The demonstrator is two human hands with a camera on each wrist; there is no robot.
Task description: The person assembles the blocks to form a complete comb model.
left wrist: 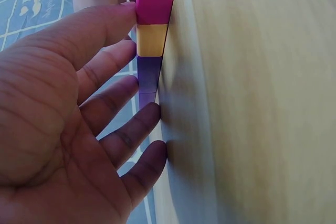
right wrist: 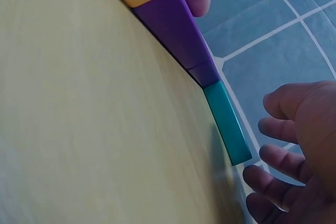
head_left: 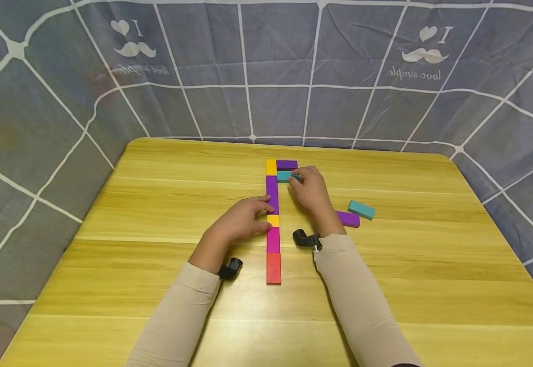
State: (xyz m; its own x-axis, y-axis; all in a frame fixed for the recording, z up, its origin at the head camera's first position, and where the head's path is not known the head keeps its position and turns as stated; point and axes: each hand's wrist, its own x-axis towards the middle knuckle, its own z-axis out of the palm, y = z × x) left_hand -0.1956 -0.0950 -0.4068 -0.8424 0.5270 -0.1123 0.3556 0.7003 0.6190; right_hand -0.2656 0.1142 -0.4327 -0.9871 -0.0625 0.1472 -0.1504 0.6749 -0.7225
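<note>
A straight row of blocks runs away from me: red [head_left: 273,268], magenta [head_left: 273,240], yellow [head_left: 273,221], two purple blocks [head_left: 271,185] and a far yellow block [head_left: 271,167]. My left hand [head_left: 243,219] rests its thumb and fingertips along the row's left side; in the left wrist view the fingers are spread and gently bent. A teal block [head_left: 283,177] juts right from the row, just nearer than a dark purple block [head_left: 287,165]. By the teal block's right end is my right hand [head_left: 311,189], its fingers loosely bent; the right wrist view shows them apart from the block.
Right of my right wrist lie a loose purple block [head_left: 348,219], partly covered by the arm, and a loose teal block [head_left: 362,209]. The wooden table [head_left: 156,178] meets a grey checked curtain [head_left: 275,66] at its far edge.
</note>
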